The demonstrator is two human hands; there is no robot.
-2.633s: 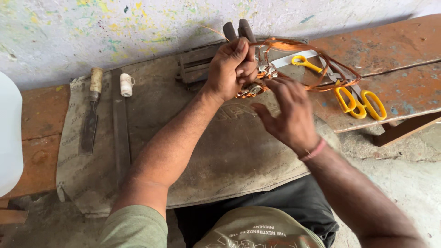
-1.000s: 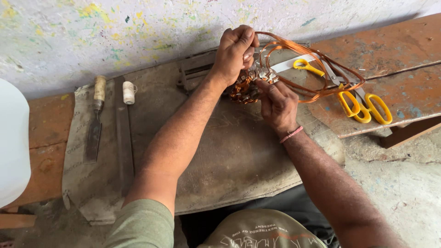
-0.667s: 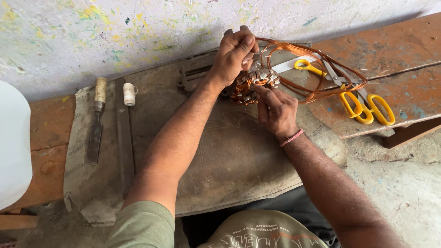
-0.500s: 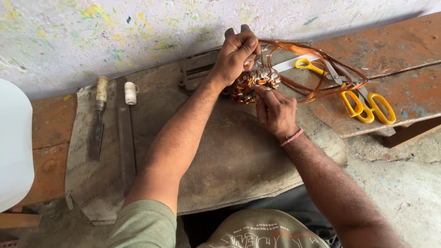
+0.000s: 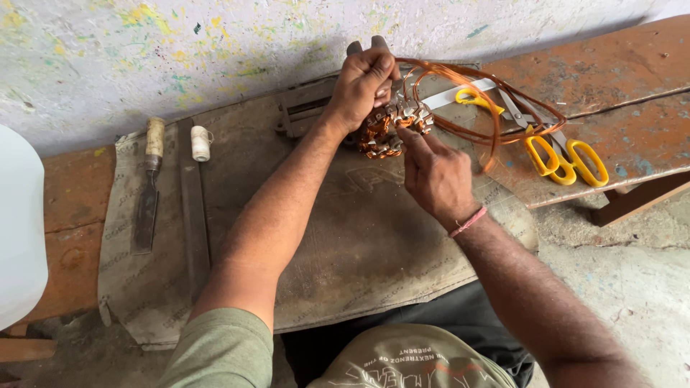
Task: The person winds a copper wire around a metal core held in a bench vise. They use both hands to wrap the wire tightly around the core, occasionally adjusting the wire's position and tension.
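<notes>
Clamped tight in the left hand: the small motor armature, held above the far edge of the grey sacking mat, dark tool handles poking out above the fist. Right hand close in just below, fingertips pinched on the copper at the core. Loose copper wire loops sweeping right over the yellow-handled scissors on the rusty bench. Winding looks part done: some slots filled, plenty of slack still free. Off left, untouched: chisel, flat file, white spool.
</notes>
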